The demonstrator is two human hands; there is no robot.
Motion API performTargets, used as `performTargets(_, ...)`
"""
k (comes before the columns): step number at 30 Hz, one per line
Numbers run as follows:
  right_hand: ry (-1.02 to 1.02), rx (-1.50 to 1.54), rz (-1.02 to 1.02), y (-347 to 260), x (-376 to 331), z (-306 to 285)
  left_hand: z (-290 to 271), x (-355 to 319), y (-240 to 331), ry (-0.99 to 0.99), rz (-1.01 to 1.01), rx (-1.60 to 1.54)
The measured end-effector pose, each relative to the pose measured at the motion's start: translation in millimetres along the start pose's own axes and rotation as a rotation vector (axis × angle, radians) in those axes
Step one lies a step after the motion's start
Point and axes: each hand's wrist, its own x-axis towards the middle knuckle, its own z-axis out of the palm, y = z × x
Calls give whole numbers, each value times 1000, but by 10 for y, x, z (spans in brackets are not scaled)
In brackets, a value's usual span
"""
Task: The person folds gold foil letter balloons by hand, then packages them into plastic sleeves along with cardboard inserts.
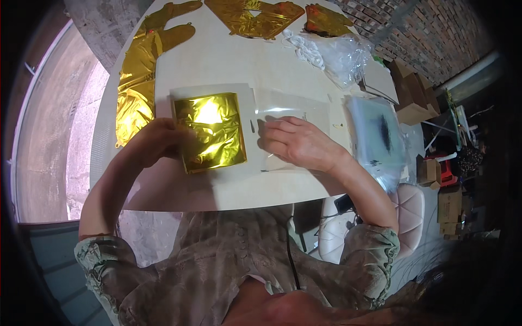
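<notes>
A folded square of shiny gold foil lies inside a clear plastic bag on the pale table. My left hand grips the foil's left edge, fingers curled over it. My right hand lies flat with fingers apart on the bag's open end, just right of the foil, pressing the plastic down.
Flat gold foil balloon shapes lie along the table's left and far edge. A crumpled clear bag with white pieces and a stack of clear bags sit to the right. Cardboard boxes and a padded chair stand beyond the table.
</notes>
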Motion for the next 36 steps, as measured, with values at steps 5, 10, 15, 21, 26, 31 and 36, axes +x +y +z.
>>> performTargets(5, -76, 51, -48, 21, 117, 3, 9, 155, 98, -106, -17, 10)
performTargets(10, -54, 119, -66, 37, 159, 76, 141, 129, 228, -102, 27, 87)
performTargets(15, 10, 116, -99, 16, 179, 92, 11, 373, 111, -81, -17, 180)
performTargets(21, 55, 112, -45, 68, 162, 170, -31, 558, 153, -208, 2, 145)
performTargets(26, 11, 17, 8, 77, 161, 125, -6, 542, 364, -257, 20, 233)
performTargets(31, -39, -74, -25, 46, 188, 127, 88, 590, 413, -235, -38, 276)
performTargets(36, -6, 223, -12, 146, 166, 95, 163, 644, 421, -257, -69, 271)
